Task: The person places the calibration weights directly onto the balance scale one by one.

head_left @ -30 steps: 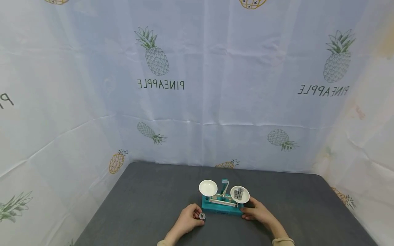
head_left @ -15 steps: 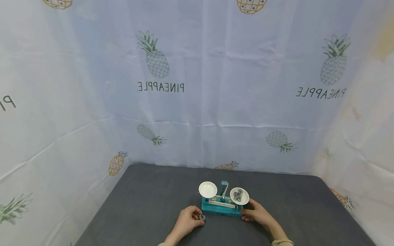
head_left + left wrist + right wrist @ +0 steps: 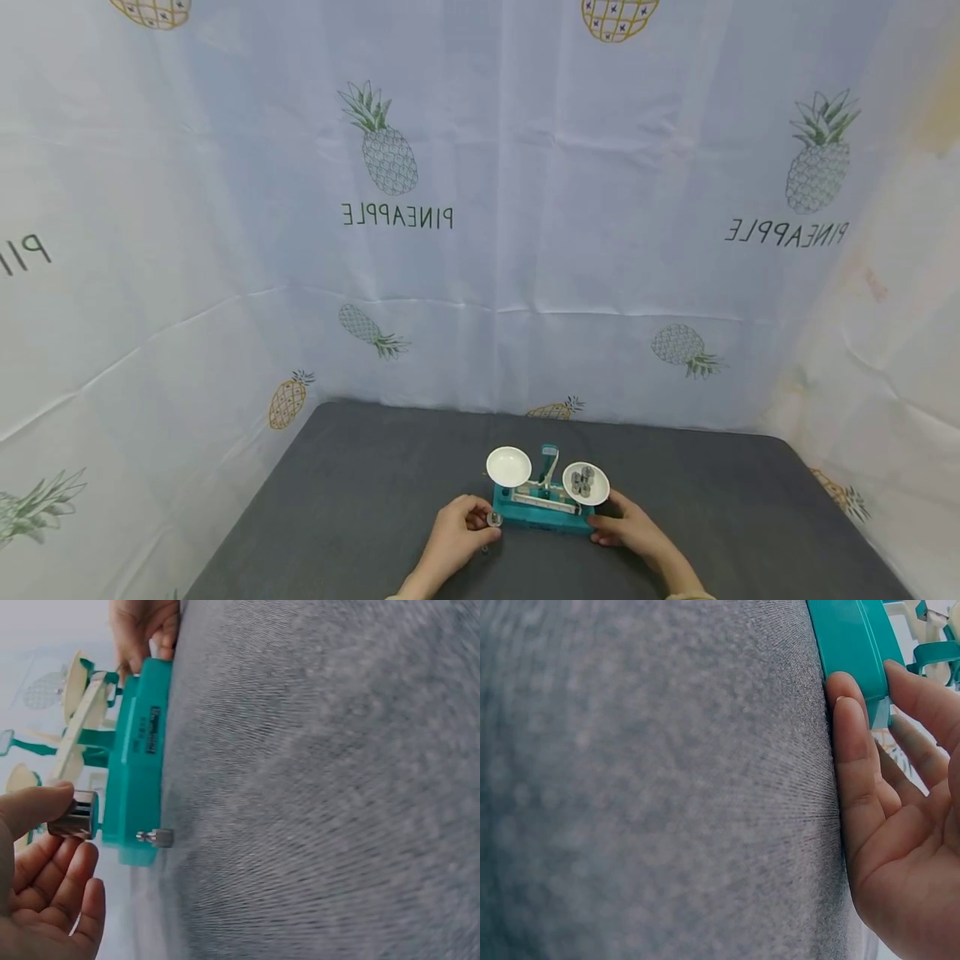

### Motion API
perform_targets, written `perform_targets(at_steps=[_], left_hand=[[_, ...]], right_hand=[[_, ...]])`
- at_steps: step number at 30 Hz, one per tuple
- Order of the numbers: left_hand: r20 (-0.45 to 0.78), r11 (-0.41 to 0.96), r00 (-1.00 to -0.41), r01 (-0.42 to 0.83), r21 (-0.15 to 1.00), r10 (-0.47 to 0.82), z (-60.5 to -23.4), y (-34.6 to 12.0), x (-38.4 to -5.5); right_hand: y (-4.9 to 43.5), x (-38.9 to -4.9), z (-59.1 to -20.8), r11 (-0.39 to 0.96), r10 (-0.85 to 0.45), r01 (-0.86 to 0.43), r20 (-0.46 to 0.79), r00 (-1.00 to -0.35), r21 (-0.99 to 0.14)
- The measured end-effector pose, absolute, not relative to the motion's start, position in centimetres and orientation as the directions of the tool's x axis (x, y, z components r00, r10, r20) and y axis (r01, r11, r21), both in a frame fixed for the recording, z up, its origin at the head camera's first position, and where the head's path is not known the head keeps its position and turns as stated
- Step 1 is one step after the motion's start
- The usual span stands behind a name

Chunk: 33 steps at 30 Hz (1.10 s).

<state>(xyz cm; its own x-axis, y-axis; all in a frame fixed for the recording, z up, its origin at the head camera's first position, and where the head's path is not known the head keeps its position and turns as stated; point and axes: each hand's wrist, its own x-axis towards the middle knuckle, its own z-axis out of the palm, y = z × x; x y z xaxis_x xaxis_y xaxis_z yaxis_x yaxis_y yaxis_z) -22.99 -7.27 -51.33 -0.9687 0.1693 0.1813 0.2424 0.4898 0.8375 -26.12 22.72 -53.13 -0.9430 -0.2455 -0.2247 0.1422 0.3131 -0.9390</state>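
Observation:
A teal balance scale (image 3: 540,518) with two white pans stands on the dark table. Its right pan (image 3: 600,493) bears several grey metal weights (image 3: 582,481), while the left pan (image 3: 508,467) holds nothing. My left hand (image 3: 454,533), at the scale's front left corner, pinches a shiny cylindrical weight (image 3: 77,815) between thumb and fingers. Below it a smaller knobbed weight (image 3: 155,838) stands on the table near the base. My right hand (image 3: 633,529) grips the right end of the scale's base (image 3: 859,652), thumb and fingers on either side.
A dark grey cloth (image 3: 360,483) covers the table. Behind and at both sides hangs a pale curtain (image 3: 480,258) printed with pineapples. The scale's upright pointer (image 3: 549,458) rises between the pans.
My left hand has lifted the weight slightly off the table, and the smaller weight beneath it now shows. My right hand keeps its hold on the base. The head view has tilted a little.

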Motion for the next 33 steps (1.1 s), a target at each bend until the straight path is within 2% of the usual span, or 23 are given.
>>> perform_targets(at_steps=[10, 19, 33], left_hand=[[0.276, 0.535, -0.944, 0.331, 0.778, 0.182, -49.1, -7.0, -22.6], [0.352, 0.533, -0.927, 0.366, 0.763, 0.133, -47.1, -6.7, -23.2], [0.383, 0.514, -0.921, 0.359, 0.779, 0.063, -45.6, -6.5, -24.7]], right_hand=[[23.0, -26.0, -53.5, 0.308, -0.247, 0.143, -0.225, -0.943, -0.940], [22.9, -26.2, -53.6, 0.300, -0.255, 0.144, -0.224, -0.941, -0.943], [22.8, -26.0, -53.4, 0.309, -0.246, 0.139, -0.220, -0.944, -0.941]])
